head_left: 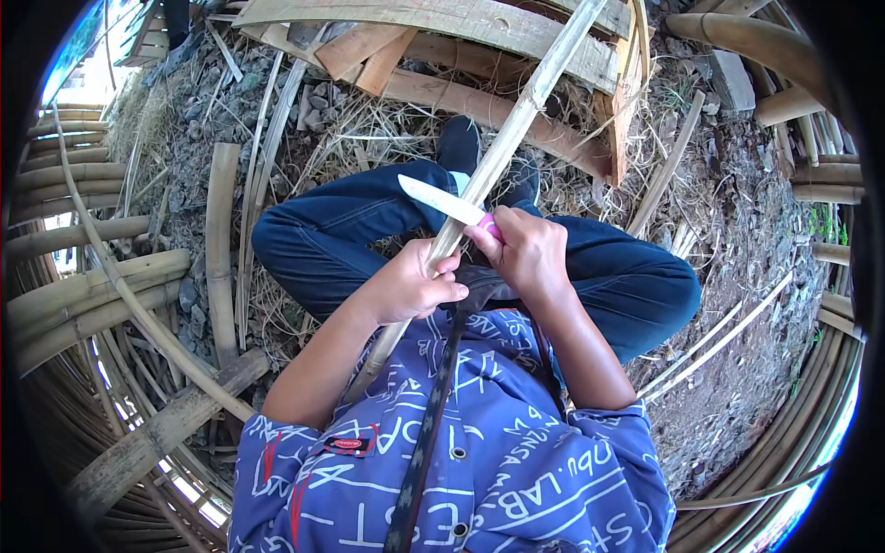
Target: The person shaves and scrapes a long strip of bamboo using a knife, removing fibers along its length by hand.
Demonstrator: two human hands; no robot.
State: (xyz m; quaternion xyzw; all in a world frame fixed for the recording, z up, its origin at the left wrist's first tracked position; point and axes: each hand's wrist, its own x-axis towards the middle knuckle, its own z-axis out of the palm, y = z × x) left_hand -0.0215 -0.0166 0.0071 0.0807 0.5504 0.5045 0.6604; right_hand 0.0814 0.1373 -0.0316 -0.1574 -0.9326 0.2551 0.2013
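A long, pale bamboo strip (516,127) runs slantwise from my lap up past my feet. My left hand (417,282) is wrapped around its lower part, thumb pointing to the right. In my right hand (524,251) is a knife (441,198) with a pink handle, mostly covered by my fingers. Its light blade points up and left and lies across the strip, just above my left hand. The strip's lower end passes under my left forearm against my shirt.
Curved bamboo boards (442,28) and a wooden plank (498,112) lie beyond my feet. Fibre shavings (369,138) litter the stony ground. Bamboo poles (92,267) stack up at the left, and more poles (765,51) reach in at the upper right. A split bamboo piece (221,249) lies beside my knee.
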